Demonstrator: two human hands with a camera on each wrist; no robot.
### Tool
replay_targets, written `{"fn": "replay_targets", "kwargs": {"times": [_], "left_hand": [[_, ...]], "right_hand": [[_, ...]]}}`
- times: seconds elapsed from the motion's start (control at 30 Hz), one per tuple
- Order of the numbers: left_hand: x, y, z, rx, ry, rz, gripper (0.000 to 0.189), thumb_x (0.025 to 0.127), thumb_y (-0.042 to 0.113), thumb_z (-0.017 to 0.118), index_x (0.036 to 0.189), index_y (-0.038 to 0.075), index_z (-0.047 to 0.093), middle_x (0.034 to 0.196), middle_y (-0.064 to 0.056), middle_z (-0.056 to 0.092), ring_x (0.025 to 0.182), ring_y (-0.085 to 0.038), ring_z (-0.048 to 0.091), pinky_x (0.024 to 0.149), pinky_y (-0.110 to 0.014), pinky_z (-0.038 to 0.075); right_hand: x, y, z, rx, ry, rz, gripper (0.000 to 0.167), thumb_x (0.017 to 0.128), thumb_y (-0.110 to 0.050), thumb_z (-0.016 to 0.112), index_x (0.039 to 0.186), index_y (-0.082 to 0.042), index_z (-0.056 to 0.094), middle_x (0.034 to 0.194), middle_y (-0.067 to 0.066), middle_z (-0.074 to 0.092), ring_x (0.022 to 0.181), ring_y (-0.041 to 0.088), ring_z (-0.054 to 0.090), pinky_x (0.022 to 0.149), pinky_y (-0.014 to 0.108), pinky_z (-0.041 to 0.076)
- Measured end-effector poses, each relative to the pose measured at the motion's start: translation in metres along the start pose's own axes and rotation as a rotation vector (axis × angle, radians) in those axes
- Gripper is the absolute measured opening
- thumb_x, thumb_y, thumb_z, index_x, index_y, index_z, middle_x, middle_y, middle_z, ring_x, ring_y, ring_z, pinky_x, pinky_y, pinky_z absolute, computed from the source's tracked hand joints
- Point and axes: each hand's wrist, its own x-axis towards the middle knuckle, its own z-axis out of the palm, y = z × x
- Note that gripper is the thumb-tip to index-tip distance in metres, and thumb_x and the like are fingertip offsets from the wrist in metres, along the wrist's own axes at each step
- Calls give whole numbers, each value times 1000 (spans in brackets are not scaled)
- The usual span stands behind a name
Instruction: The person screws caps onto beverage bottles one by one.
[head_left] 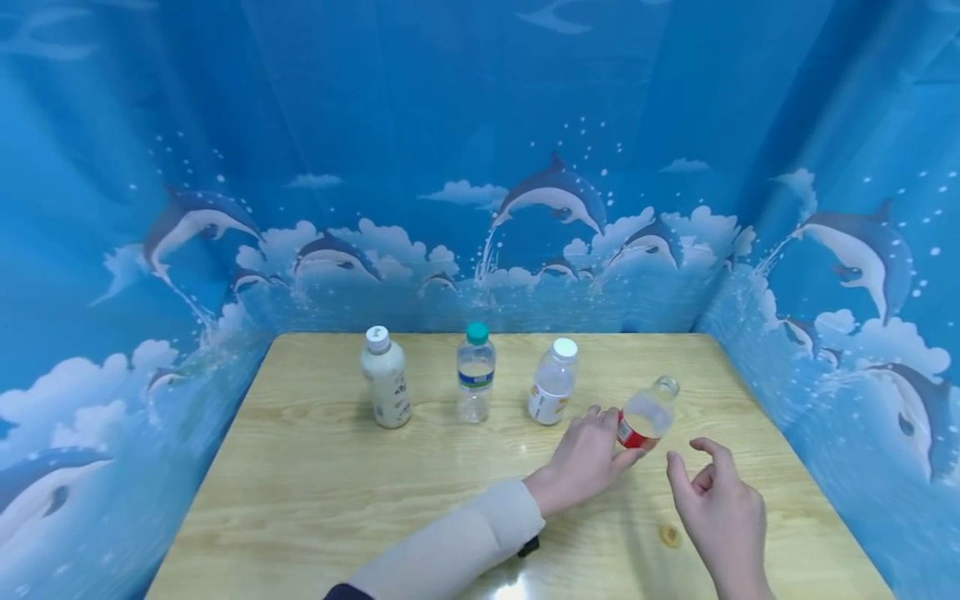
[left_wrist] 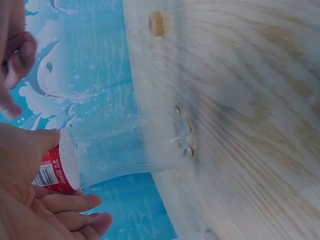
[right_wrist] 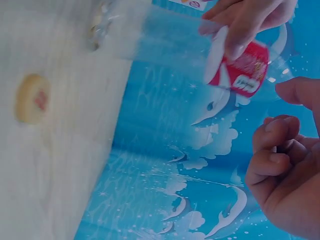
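Note:
My left hand (head_left: 588, 454) grips a clear plastic Coca-Cola bottle (head_left: 648, 412) around its red label (left_wrist: 57, 172), thumb on one side and fingers on the other. The bottle slants, its lobed base (left_wrist: 185, 131) pointing away from me and close over the wood in the left wrist view. Its neck end points back toward my right hand (head_left: 723, 512), which holds nothing. That hand's thumb and index finger curve apart, the other fingers bent in, a short way from the bottle. Beneath lies a small yellow bottle cap (right_wrist: 32, 99) with red print.
Three capped bottles stand along the back of the wooden table (head_left: 315, 500): a whitish one (head_left: 388, 387), a clear green-capped one (head_left: 476, 379), and a clear white-capped one (head_left: 552, 387). A blue dolphin curtain (head_left: 480, 208) surrounds the table's back and sides.

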Motion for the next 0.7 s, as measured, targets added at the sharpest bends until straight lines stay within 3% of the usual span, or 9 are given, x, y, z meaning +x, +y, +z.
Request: {"fn": "replay_targets", "kwargs": {"times": [0.13,0.3,0.4,0.6,0.7], "left_hand": [[-15,-7,-10,15,-1,23,52,103,55,62,127,8,66,104,4,71,97,-7,63,80,-19,53],[-34,-13,-21,10,-32,21,59,103,55,61,134,5,64,122,-4,75,123,-21,69,99,-33,60],[-46,-18,-27,-1,-46,5,61,103,56,61,136,5,63,127,-7,75,133,-28,65,104,-39,59],[-63,-26,-37,-24,-49,-36,62,102,56,62,139,5,62,131,-8,74,139,-30,61,106,-41,57],[-66,-28,-40,-17,-42,-22,63,102,56,63,139,4,62,131,-10,74,138,-30,62,106,-40,58]], "right_hand": [[-12,5,4,-19,-45,32,31,85,-11,83,109,3,69,55,-6,54,44,-12,29,40,20,29],[-29,12,7,-74,-169,74,33,87,-17,82,111,0,68,56,-7,55,44,-4,36,42,24,31],[-36,17,6,-111,-313,130,36,92,-23,79,114,2,68,59,-5,58,46,3,42,43,26,35],[-39,32,4,-168,-703,322,54,101,-46,66,125,3,62,72,-1,65,56,15,55,48,32,43],[-41,39,6,-180,-803,366,60,102,-52,63,126,3,61,74,-1,65,59,16,57,50,34,44]]}}
